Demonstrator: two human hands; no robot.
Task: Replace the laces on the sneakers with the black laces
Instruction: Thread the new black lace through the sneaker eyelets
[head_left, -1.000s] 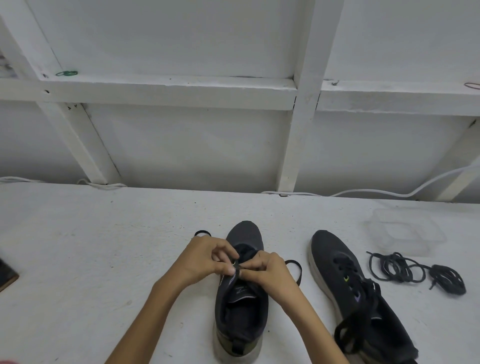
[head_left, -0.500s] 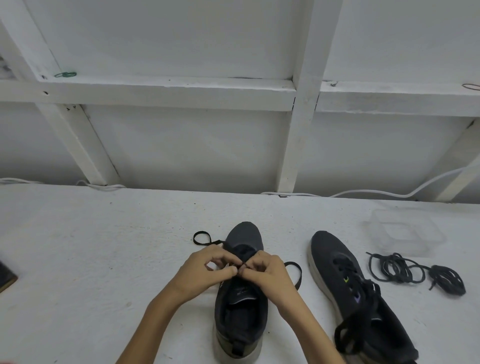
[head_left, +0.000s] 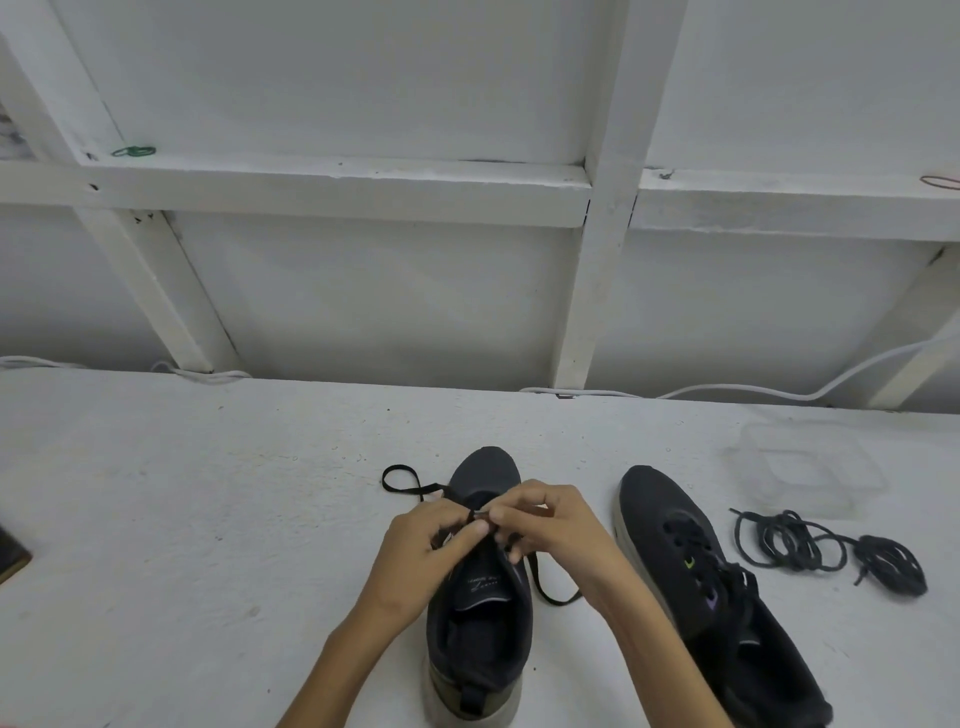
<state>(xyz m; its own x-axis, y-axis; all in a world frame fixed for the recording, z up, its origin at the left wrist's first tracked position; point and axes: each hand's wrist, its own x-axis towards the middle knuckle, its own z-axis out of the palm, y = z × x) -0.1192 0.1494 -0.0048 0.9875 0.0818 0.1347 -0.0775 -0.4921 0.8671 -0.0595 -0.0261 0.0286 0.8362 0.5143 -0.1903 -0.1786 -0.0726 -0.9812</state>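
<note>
Change: over the last second both hands have crept toward the toe of the shoe; the lace loop beyond the left fingertips now reaches farther out on the table, and the strand on the right has dropped to lie below the right fingers.
Left hand (head_left: 426, 551): fingers curled, thumb and forefinger pinching the black lace (head_left: 434, 487) over the front eyelets.
Right hand (head_left: 561, 525): fingers curled too, their tips meeting the left ones and pinching the same lace at that spot.
Open sneaker (head_left: 485, 470): directly under both sets of fingers, toe pointing away, tongue and insole showing nearer the wrists.
Lace ends: one loops out past the left fingertips, the other curves beneath the right palm.
Laced sneaker (head_left: 654, 499): just right of the right hand, apart from it.
Loose laces (head_left: 779, 540): a dark tangle farther right, well clear of the fingers.
Clear container (head_left: 810, 462): beyond that tangle.
Table (head_left: 208, 519): white, carrying all of it.
</note>
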